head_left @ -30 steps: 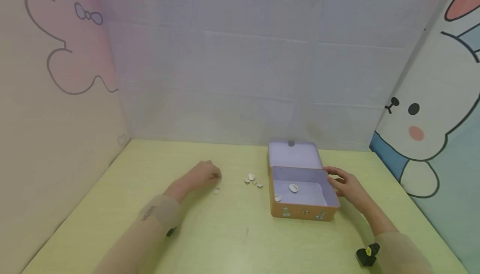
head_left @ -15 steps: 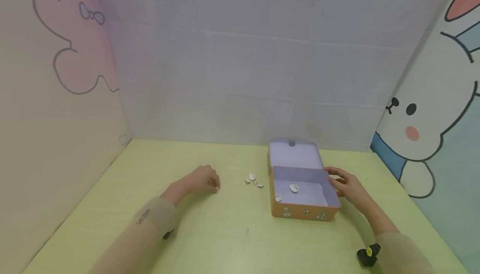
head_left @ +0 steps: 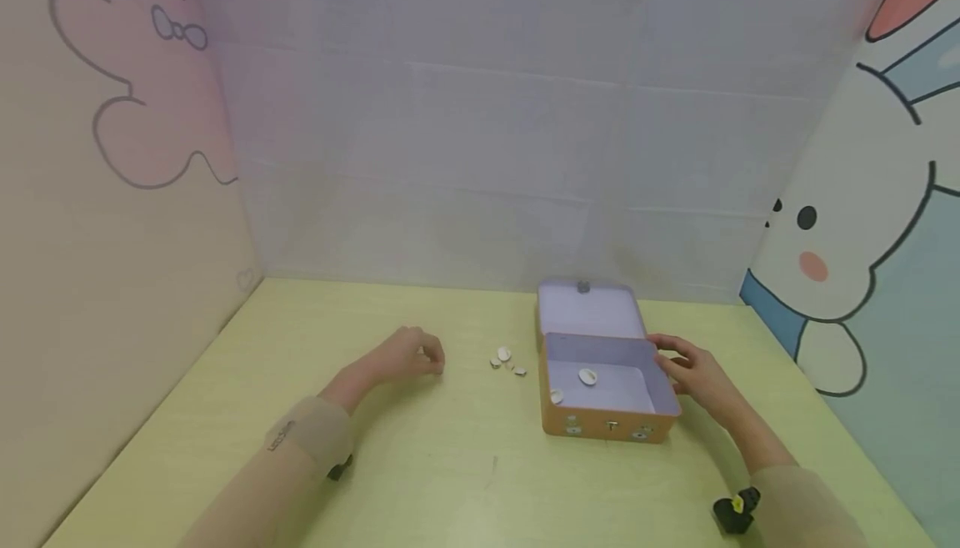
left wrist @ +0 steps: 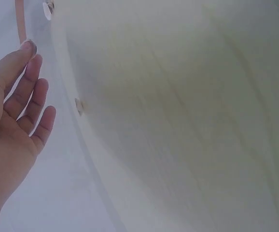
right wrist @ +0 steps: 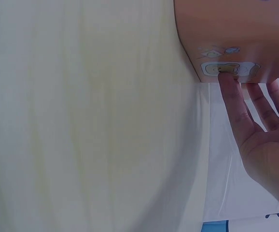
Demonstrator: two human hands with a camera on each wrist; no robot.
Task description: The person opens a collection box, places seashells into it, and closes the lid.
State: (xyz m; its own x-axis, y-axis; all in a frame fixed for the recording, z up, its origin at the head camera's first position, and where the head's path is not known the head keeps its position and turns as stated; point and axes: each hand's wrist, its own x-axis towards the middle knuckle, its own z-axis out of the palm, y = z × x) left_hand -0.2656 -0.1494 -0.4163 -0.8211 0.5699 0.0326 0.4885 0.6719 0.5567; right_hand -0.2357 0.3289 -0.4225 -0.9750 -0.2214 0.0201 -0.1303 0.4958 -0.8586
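My left hand [head_left: 408, 356] is held just above the table, left of a loose group of shells. In the left wrist view its thumb and index finger pinch a small shell [left wrist: 32, 48], mostly covered by the fingertips. My right hand [head_left: 697, 377] holds the rear right corner of an orange suitcase-shaped tin box [head_left: 611, 424]. Its thumb lies against the printed side, and its other fingers pass partly out of sight behind the edge. The box's lilac lid [head_left: 588, 310] stands raised. Inside lie a white shell [head_left: 588, 377] and another shell [head_left: 556, 396] by the front left corner.
Several small shells [head_left: 504, 354] lie between my left hand and the box on the pale yellow table [head_left: 420, 481]. A plain pale wall [head_left: 450, 139] rises behind the table. Cartoon-printed side walls stand left and right. A small black device [head_left: 735, 513] sits by my right sleeve.
My left hand came down over the lone shell, pinched it and lifted slightly to the right with it. The right hand and the box have stayed in place.
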